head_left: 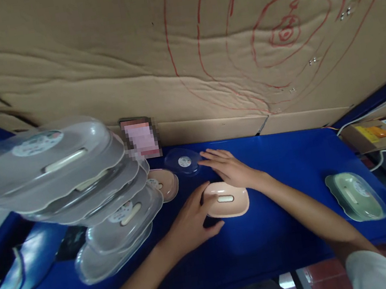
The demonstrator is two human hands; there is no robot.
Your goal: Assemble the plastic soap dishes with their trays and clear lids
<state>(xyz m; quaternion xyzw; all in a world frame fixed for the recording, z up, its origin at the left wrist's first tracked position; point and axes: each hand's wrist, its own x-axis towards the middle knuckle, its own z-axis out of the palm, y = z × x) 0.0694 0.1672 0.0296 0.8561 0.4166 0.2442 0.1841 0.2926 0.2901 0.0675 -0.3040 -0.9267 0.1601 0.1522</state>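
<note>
cardboard [120, 53] behind, grey stack [87, 195] left of peach dish [227, 210]

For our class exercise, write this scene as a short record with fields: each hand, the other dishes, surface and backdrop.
Left hand: at the left side of a shallow peach dish
Right hand: fingers extended, tips at the right edge of a clear lid
Far left: stacked grey lidded dishes
Far right: green lidded dish
Surface: blue table
Backdrop: cardboard with red lines

peach dish [230, 210], blue table [282, 242], red-lined cardboard [148, 49]
</note>
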